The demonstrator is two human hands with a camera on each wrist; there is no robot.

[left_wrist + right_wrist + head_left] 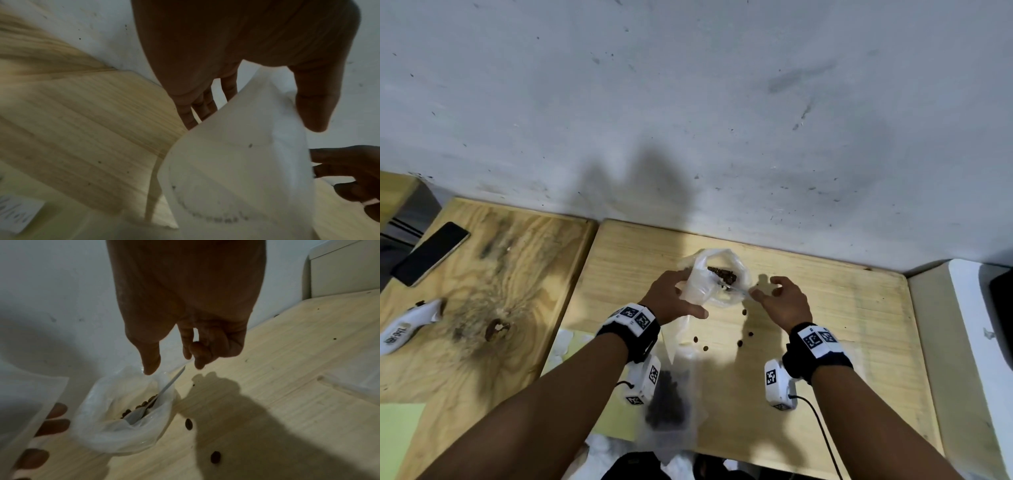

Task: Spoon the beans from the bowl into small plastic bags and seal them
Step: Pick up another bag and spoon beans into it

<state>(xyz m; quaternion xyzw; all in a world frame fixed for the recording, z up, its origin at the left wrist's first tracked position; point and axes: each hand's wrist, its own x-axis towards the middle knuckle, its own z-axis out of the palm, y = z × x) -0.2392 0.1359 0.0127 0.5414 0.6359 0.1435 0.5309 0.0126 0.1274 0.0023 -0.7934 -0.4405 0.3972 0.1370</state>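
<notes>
A bowl (743, 270) lined with clear plastic stands on the wooden table near the wall, with brown beans (724, 274) inside. A white spoon (164, 389) rests in the bowl (123, 443), its handle sticking out to the right. My left hand (690, 294) pinches an empty clear plastic bag (697, 287) upright at the bowl's left edge, thumb in front, fingers behind (252, 121). My right hand (763, 289) hovers at the handle's end, fingers loosely curled and holding nothing (175, 366). A filled bag of beans (669, 404) lies flat below my left wrist.
Loose beans (739, 342) are scattered on the table in front of the bowl. A black phone (431, 253) and a white device (407, 329) lie on the left board. A white box (979, 325) borders the table's right side. The wall rises directly behind the bowl.
</notes>
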